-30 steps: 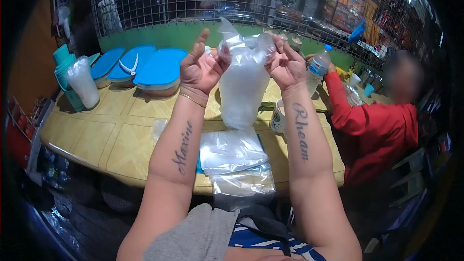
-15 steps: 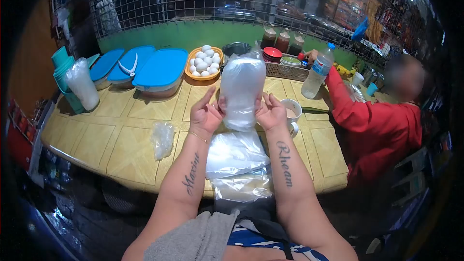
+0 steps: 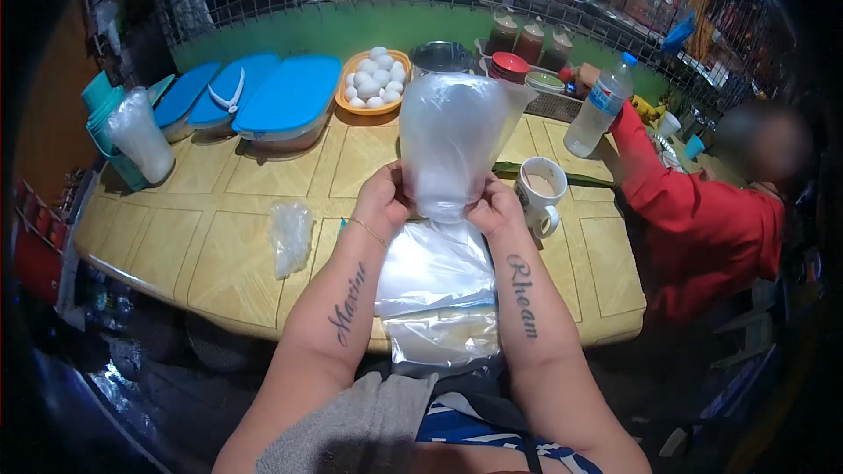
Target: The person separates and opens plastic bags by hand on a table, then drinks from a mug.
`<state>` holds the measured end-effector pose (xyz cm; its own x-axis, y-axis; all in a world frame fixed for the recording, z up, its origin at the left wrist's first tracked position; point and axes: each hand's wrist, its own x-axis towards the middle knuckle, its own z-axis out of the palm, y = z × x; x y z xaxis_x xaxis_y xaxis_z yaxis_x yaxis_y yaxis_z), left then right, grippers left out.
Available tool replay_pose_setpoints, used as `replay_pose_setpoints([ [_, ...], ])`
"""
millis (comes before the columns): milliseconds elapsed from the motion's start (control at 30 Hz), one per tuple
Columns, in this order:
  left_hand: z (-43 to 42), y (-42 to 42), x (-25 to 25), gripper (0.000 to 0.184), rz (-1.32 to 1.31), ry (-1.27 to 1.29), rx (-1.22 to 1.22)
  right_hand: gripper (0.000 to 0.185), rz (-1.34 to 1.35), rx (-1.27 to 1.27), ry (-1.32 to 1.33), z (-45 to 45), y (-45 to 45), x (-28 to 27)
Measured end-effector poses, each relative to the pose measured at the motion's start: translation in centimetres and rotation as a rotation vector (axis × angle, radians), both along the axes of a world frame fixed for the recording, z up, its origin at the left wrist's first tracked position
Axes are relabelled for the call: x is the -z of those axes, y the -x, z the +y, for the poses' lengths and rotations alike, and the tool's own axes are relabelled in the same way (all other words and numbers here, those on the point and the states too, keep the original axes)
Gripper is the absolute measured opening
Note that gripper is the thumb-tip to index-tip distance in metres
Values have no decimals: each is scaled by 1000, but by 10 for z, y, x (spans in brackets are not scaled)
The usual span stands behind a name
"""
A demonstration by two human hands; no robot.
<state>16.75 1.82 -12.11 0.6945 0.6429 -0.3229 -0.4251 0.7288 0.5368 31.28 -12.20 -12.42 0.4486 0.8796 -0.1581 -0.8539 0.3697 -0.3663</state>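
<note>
A clear plastic bag (image 3: 452, 136), puffed out and upright, stands between my hands. My left hand (image 3: 385, 196) is closed on its lower left side, and my right hand (image 3: 497, 202) grips the lower right side. Both sets of fingertips are partly hidden by the plastic. Flat clear plastic bags (image 3: 435, 272) lie in a stack below, between my forearms, hanging over the table's front edge. Right of my right hand is a white mug (image 3: 537, 193) holding a light brown drink. A small crumpled plastic bag (image 3: 291, 240) lies left of my left forearm.
Blue-lidded containers (image 3: 288, 95), a teal pitcher (image 3: 110, 127) and wrapped plastic (image 3: 140, 136) stand at the left. A basket of eggs (image 3: 373, 111), a rack (image 3: 553, 104) with sauce jars and a water bottle (image 3: 600, 107) are behind. A person in red (image 3: 702, 219) is at the right.
My hands have moved down from the bag's top to its lower end, and the bag has spread wider at the top. The view has shifted slightly.
</note>
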Motion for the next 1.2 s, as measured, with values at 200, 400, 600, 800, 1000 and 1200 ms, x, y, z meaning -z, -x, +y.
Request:
replay_pose_setpoints([
  [200, 0, -2, 9, 20, 198, -228, -44, 35, -196, -10, 86, 4, -9, 15],
  [400, -12, 13, -10, 19, 443, -714, -195, 17, -542, 106, 488, -10, 14, -14],
  [600, -13, 38, -53, 9, 306, -748, -532, 17, -1215, 367, 902, -28, 29, -53],
  [800, -26, 45, -67, 11, 156, -1006, -585, 30, -1734, -60, 415, -66, 44, -88],
  [1000, -57, 50, -77, 7, 70, -1298, -412, 18, -1713, -117, 554, -58, 49, -85],
  [1200, -75, 52, -95, 24, 121, -1679, -167, 10, -1373, 104, 438, -62, 47, -93],
])
